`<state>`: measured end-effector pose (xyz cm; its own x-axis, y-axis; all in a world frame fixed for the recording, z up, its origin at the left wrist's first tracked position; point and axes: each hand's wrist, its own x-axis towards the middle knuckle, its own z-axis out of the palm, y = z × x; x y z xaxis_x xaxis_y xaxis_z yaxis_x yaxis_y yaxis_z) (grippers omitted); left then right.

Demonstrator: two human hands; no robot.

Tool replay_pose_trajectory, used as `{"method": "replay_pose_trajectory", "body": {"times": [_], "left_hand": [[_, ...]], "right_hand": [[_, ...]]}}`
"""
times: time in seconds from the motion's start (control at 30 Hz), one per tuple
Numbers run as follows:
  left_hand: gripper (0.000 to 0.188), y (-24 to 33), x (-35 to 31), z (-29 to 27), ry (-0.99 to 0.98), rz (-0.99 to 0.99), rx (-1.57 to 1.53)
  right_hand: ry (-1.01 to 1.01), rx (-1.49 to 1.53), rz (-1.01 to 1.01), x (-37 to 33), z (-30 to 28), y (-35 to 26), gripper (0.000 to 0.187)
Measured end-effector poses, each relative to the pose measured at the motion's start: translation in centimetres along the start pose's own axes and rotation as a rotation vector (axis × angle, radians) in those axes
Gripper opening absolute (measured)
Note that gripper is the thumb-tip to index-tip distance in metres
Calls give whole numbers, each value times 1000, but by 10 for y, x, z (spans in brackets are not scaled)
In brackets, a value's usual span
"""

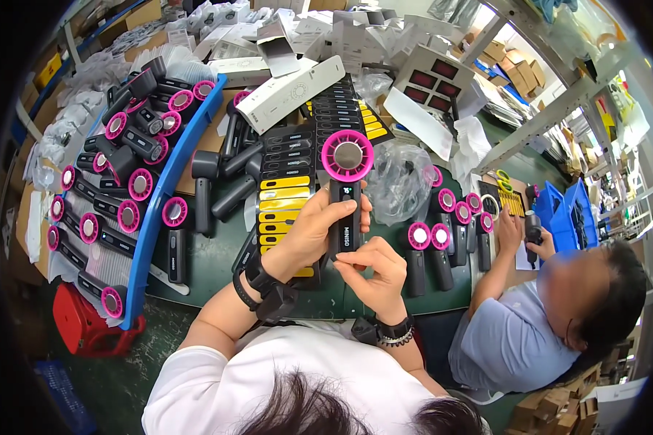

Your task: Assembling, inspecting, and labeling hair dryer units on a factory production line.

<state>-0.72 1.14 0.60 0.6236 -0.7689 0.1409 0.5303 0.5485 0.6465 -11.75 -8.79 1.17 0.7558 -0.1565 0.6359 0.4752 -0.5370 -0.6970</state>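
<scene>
A black handheld fan (pixel 346 210) with a pink ring around its round metal-coloured centre stands upright in front of me. Its small display glows on the upper handle. My left hand (pixel 313 230) is wrapped round the handle from the left, fingertips showing on the right side. At the handle's lower end, my right hand (pixel 376 272) has thumb and forefinger pinched together; what lies between them is too small to make out. Beneath the held fan are rows of black and yellow labels (pixel 281 196). Several similar fans (pixel 419 239) lie on the table to the right.
A blue-rimmed tray (pixel 168 185) full of fans fills the left side. White boxes (pixel 292 93) and a clear plastic bag (pixel 399 181) lie farther back. On the right a co-worker (pixel 519 319) handles a dark object beside blue bins (pixel 564 214). A red stool (pixel 87 322) stands below left.
</scene>
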Motion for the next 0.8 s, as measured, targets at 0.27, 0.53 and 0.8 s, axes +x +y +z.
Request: {"method": "replay_pose_trajectory", "body": {"times": [0.27,0.53,0.8], "left_hand": [[38,2,-4,6,-42,4,45],[46,4,-8,6,-7,-3,65],[44,6,-2,-12,-88,-54,-81]], "right_hand": [[41,46,29,-3,-4,-9,21],[0,40,12,-2,-3,-9,21],[40,20,42,1,3,-1,25]]}}
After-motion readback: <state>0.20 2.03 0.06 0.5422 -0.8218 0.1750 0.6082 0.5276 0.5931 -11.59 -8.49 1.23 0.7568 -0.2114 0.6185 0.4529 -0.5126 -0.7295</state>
